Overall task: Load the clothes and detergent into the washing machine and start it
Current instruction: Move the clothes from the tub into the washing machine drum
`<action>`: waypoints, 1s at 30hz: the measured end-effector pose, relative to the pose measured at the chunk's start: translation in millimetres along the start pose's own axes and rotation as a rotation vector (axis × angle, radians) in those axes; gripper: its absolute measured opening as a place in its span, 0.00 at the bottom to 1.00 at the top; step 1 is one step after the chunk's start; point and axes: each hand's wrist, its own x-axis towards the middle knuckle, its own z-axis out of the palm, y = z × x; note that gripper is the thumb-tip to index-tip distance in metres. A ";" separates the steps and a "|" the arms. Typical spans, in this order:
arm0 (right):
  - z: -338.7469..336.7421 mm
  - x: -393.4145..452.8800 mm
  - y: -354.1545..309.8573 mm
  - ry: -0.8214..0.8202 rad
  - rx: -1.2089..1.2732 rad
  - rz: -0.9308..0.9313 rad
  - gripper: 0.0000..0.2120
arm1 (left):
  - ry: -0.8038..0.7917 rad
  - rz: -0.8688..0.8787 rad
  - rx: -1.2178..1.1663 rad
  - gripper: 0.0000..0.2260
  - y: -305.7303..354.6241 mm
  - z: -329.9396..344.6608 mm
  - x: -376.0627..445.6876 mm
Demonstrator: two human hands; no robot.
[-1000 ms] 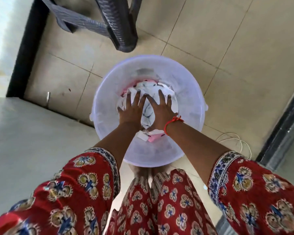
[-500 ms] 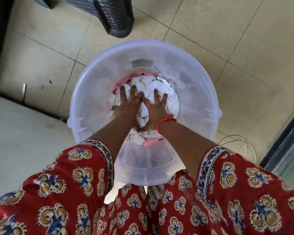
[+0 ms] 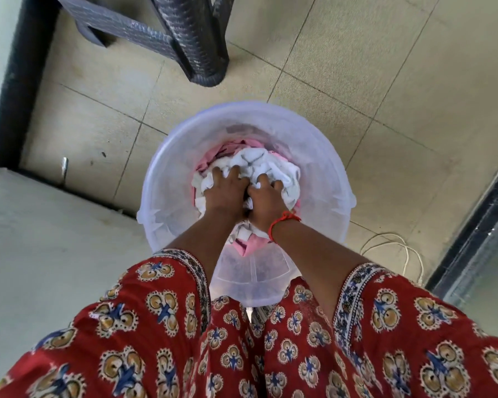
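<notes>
— Changed since half a second ago?
— Curled now, both sets of fingers, where flat and spread over the cloth before. View pulled back as well: more floor and more of the dark chair leg showing.

— State of the left hand (image 3: pixel 224 191)?
— Knuckles up, fingers (image 3: pixel 216 176) dug into the white cloth (image 3: pixel 266 165) and bunching it. Gripping a fold, not merely pressing.

— And the right hand (image 3: pixel 266 201)?
— Same attitude. Fingers bent down into the white fabric just beside the left, thumb side tucked under and hidden. Red thread (image 3: pixel 285 221) tied at the wrist.

— Position of the two relative to each other?
— Side by side, touching or nearly so; cannot tell which from this angle.

— Location of the clothes?
— Heaped in the bottom of a translucent plastic bucket (image 3: pixel 170 179). White with grey markings on top, pink cloth (image 3: pixel 227 149) beneath at the far side, another pink fold under the wrists at the near side.

— Bucket itself?
— Upright on beige floor tiles (image 3: pixel 342 70), directly ahead of the knees. Near rim overlapped by the red patterned garment (image 3: pixel 242 354).

— Surroundings?
— Dark woven chair leg (image 3: pixel 196 44) beyond the bucket, apart from it. White cable (image 3: pixel 391 248) looped on the tiles to the right. Pale flat surface (image 3: pixel 41 254) at left, dark frame (image 3: pixel 477 214) along the right edge. Washing machine not identifiable with certainty.
</notes>
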 end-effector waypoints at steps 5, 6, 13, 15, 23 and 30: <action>-60.7 -54.4 -25.9 0.038 0.015 -0.025 0.17 | 0.070 0.048 -0.078 0.27 9.7 -50.2 -58.8; -75.8 -67.2 -32.2 0.047 0.027 -0.023 0.17 | 0.082 0.053 -0.090 0.27 12.8 -62.7 -71.8; -187.4 -160.0 -83.1 0.107 0.047 -0.068 0.17 | 0.165 0.079 -0.140 0.23 39.1 -155.9 -169.8; -220.9 -187.6 -98.9 0.134 0.037 -0.076 0.16 | 0.201 0.089 -0.141 0.23 46.5 -182.7 -199.9; -335.9 -295.7 -165.7 0.227 -0.027 -0.145 0.22 | 0.396 0.109 -0.166 0.23 65.3 -281.6 -320.9; -433.8 -363.3 -229.3 0.341 -0.180 -0.288 0.20 | 0.635 0.058 -0.099 0.29 62.9 -374.2 -415.6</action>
